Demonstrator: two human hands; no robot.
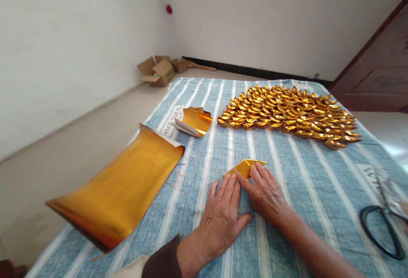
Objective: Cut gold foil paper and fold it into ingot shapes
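A folded piece of gold foil paper lies flat on the striped cloth in front of me. My left hand rests palm down, fingers stretched and spread, its fingertips at the near edge of the paper. On the right part of the same paper, my right hand presses with bent fingers, and its index finger reaches left across the fold. The undersides of both hands are hidden. Beyond them stand many folded gold paper ingots in close rows.
A large stack of gold foil sheets hangs partly over the left table edge. Smaller foil sheets curl behind it. Black-handled scissors lie at the right. Cardboard boxes sit on the floor by the wall, and a reddish door is at right.
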